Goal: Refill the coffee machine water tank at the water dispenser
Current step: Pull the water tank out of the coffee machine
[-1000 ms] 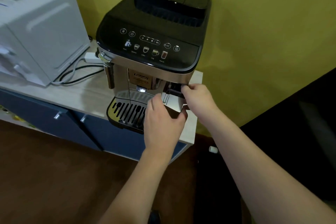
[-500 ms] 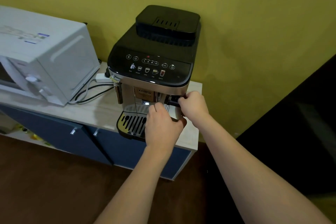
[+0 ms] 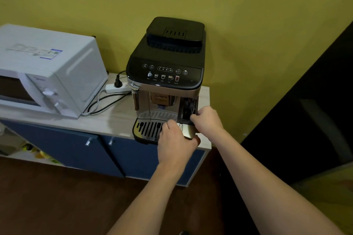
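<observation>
While both forearms reach in from 6 o'clock, the hands meet at the front right corner of the coffee machine (image 3: 166, 74), which stands on the pale wood tabletop (image 3: 112, 118) against a yellow wall. Left hand (image 3: 176, 142): fingers curled, thumb hooked round the lower edge of the water tank (image 3: 188, 130), whose shiny front panel shows between the two hands. Right hand (image 3: 207, 120): fingers closed on the tank's upper edge at 3 o'clock of the panel. The tank sits partly out of its slot; a dark open cavity (image 3: 188, 108) shows just above it in the machine's front. Whether the tank is fully free of the slot, cannot tell.

Drip tray (image 3: 148, 129) at 9 o'clock of the left hand, slotted grille, touching the machine base. White microwave (image 3: 47, 70) well off at 9 o'clock on the same tabletop. Power strip (image 3: 118, 87) with black plug lies between microwave and machine; cables trail forward from it. Blue cabinet doors (image 3: 76, 145) below the tabletop.
</observation>
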`<state>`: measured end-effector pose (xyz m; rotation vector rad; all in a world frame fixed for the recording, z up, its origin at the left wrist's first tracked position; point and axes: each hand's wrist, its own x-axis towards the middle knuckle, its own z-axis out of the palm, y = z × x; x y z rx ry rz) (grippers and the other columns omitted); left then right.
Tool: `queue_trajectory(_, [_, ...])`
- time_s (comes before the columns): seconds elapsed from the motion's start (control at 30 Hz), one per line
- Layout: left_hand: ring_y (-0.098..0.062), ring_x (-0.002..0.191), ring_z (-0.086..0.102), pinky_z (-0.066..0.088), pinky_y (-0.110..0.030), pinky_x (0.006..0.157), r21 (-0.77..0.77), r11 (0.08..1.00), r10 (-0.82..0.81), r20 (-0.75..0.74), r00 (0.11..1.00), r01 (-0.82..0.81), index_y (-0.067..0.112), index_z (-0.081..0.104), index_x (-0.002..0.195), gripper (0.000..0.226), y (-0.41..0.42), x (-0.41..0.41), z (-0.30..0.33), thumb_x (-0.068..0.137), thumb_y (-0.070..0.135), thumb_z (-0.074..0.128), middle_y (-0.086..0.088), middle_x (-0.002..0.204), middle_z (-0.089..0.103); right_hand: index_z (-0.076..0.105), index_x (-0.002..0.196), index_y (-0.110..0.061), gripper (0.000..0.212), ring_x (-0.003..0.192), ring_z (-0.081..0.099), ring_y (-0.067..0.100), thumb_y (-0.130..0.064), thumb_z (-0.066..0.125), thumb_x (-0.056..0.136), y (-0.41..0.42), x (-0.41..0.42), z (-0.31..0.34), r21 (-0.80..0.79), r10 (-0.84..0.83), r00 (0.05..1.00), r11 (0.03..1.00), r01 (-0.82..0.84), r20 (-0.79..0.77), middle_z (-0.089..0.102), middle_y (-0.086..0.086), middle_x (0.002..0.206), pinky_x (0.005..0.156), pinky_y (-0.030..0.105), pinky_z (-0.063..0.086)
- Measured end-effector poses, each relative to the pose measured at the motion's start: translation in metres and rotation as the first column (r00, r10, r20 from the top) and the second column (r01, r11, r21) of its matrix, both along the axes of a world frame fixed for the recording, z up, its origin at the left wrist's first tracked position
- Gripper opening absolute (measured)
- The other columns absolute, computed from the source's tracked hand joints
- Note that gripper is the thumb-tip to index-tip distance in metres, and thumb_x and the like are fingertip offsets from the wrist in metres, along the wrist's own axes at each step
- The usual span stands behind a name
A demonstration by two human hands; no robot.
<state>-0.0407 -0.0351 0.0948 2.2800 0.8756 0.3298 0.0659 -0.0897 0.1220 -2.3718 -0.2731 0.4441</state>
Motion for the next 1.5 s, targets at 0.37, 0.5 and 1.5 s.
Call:
queue_trajectory(0.37, [-0.017,0.101,0.055,0.051,-0.029,0.081,-0.014,0.985,-0.174,-0.031,0.984,0.173,0.019,0.040,0.117,0.063,-0.035,-0.096,0.010,0.073,0.044,0.078,0.001,0.112,0.047,0.039,0.051,-0.014,0.043,0.039,0.039,0.011,-0.017,0.064,0.086,-0.049,-0.096,0.006,-0.060,-0.048,0.998,0.997,0.050,0.048,0.039,-0.002,0.047,0.033,0.018,0.023])
queue_trajectory(0.5, [-0.017,0.096,0.054,0.049,-0.027,0.076,0.041,0.966,-0.256,-0.014,0.967,0.256,0.019,0.041,0.114,0.061,-0.047,-0.105,0.019,0.072,0.049,0.074,0.002,0.108,0.046,0.048,0.055,-0.009,0.034,0.042,0.037,0.017,-0.021,0.066,0.082,-0.071,-0.107,0.014,-0.084,-0.131,0.989,0.987,0.137,0.070,0.041,0.002,0.050,0.039,0.025,0.024])
queue_trajectory(1.5, [-0.016,0.110,0.055,0.055,-0.033,0.088,-0.006,0.984,-0.175,-0.175,0.969,0.177,0.018,0.041,0.128,0.066,-0.038,0.115,-0.015,0.082,0.054,0.072,-0.001,0.123,0.044,0.072,0.110,-0.008,0.029,0.082,0.071,0.018,-0.027,0.071,0.088,-0.068,0.139,-0.057,0.258,0.010,0.980,0.965,0.042,-0.199,0.075,0.005,0.097,0.075,0.035,0.060])
